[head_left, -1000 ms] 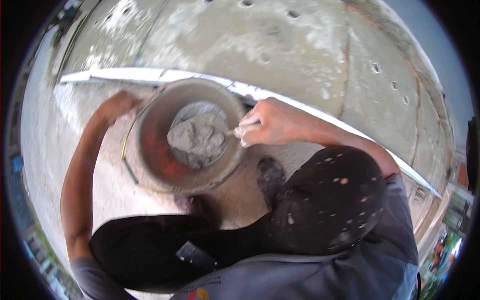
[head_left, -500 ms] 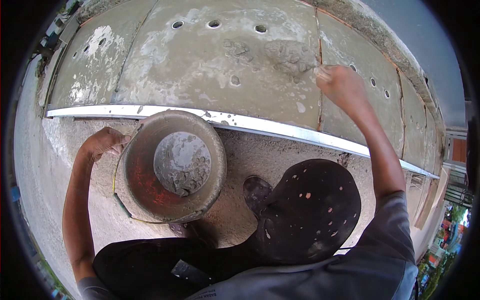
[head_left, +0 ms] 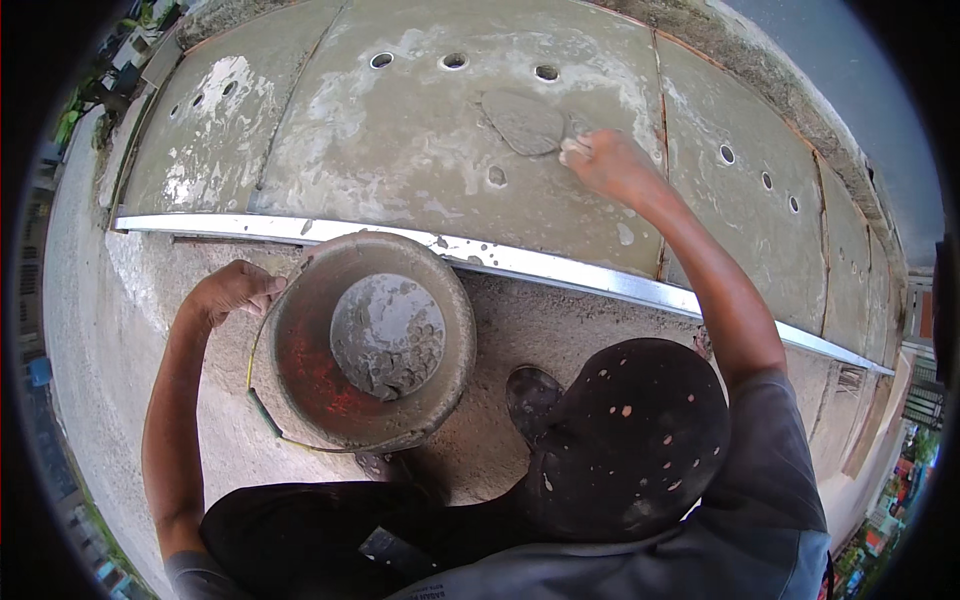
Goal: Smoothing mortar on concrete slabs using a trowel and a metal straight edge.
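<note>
Wet work at a slab, as seen by a bystander. The bucket (head_left: pixel 300 355), the landmark here, stands on the ground before the person. At its left rim, the left hand (head_left: pixel 235 292) pinches with curled fingers; whether on the lip or the wire handle (head_left: pixel 263 412), I cannot tell. Beyond the bucket and to its right, the right hand (head_left: pixel 612 165) closes around the trowel's handle; the trowel (head_left: pixel 523 122) has its blade flat over the slab (head_left: pixel 400 120).

Handling (judged): the bucket is stiff and likely heavy with its mortar (head_left: pixel 390 335), best taken by rim or wire handle. The trowel should be light and rigid, its blade slick with wet mortar, so the handle is the place to grip. The mortar looks soft and pasty.

Count: one bucket, one trowel, two hands; one metal strip (head_left: pixel 560 265) just beyond the bucket; three open round holes (head_left: pixel 454 61) in the slab panel beyond the bucket, plus one clogged-looking hole (head_left: pixel 497 176) nearer it.
</note>
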`<state>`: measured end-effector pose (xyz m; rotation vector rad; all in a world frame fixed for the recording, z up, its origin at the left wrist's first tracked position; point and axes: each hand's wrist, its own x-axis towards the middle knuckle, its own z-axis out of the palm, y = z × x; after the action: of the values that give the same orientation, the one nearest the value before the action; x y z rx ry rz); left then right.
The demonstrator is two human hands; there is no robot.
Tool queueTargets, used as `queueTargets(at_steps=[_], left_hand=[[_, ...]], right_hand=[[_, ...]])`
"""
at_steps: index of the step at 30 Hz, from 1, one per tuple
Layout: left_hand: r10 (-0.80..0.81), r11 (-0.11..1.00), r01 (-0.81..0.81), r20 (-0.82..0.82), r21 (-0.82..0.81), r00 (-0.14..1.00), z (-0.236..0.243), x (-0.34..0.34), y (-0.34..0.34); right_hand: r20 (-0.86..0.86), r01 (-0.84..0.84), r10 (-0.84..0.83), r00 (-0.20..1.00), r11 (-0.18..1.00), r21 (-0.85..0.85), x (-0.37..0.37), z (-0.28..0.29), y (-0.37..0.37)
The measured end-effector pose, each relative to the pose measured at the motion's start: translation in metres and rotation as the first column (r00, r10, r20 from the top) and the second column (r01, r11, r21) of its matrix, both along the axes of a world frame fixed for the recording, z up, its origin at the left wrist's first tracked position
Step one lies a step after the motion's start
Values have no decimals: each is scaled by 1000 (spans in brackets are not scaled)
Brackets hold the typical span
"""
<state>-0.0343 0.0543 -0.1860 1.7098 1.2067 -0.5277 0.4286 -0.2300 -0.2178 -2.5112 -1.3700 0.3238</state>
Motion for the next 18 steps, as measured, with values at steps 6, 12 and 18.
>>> queueTargets(at_steps=[6, 12, 18], left_hand=[[6, 1000, -6, -10, -3, 1000, 2, -1, -2], [-14, 1000, 13, -9, -12, 1000, -1, -3, 1], [-22, 999, 22, -12, -26, 1000, 0, 0, 2]], right_hand=[[-214, 51, -85, 973, 986, -162, -1, 3, 33], [-341, 32, -96, 935, 981, -190, -5, 35, 39], [-371, -36, -23, 928, 988, -152, -7, 15, 62]])
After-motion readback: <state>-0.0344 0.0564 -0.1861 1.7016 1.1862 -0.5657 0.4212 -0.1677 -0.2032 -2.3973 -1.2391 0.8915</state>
